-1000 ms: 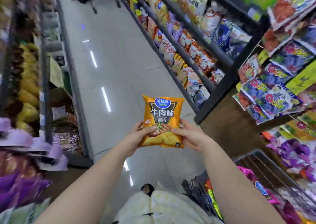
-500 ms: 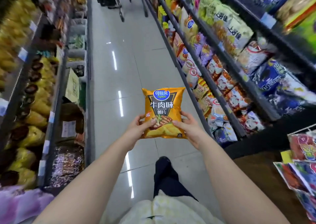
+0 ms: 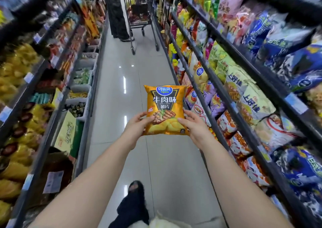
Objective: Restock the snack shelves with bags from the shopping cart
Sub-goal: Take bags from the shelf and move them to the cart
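Bag [image 3: 165,109] farther down aisle, far cart [image 3: 141,8] nearer.

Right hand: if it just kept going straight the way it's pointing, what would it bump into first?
The right hand grips the bag, shared with the left hand, so that comes first. Beyond it the aisle looks free up to the distant cart, though depth is hard to judge.

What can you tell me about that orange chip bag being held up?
The chip bag is shiny orange-gold, foil-like, puffy and looks sealed. A blue oval logo tops it, white Chinese characters on a dark panel below, then pictured grilled meat and chips. It is held upright above the aisle floor, front facing the camera. The left hand grips its lower left corner, the right hand its lower right.
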A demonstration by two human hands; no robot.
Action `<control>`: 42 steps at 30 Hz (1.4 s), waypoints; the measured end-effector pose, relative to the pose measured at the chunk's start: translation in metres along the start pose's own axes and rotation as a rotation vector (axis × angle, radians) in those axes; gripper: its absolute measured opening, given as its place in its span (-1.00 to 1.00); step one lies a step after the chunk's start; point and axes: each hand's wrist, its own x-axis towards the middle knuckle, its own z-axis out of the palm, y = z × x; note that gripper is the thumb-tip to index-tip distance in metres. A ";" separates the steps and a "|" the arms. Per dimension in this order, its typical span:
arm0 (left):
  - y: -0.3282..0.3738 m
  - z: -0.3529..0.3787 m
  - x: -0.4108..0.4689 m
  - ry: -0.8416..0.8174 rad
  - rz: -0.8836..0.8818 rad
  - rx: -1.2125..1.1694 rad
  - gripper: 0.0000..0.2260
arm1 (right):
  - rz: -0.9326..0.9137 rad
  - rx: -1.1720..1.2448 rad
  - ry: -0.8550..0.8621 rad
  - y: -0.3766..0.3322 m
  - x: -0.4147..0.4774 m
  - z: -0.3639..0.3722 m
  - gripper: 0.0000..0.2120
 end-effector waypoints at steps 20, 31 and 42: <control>0.370 0.134 0.400 -0.324 0.444 0.216 -0.65 | -0.475 -0.046 0.445 -0.320 0.340 0.011 -0.66; 0.531 0.306 0.512 -0.514 0.636 0.333 -0.65 | -0.680 -0.315 0.820 -0.505 0.437 -0.069 -0.64; 0.636 0.487 0.591 -0.748 0.686 0.588 -0.65 | -0.462 -0.306 1.000 -0.634 0.479 -0.186 -0.63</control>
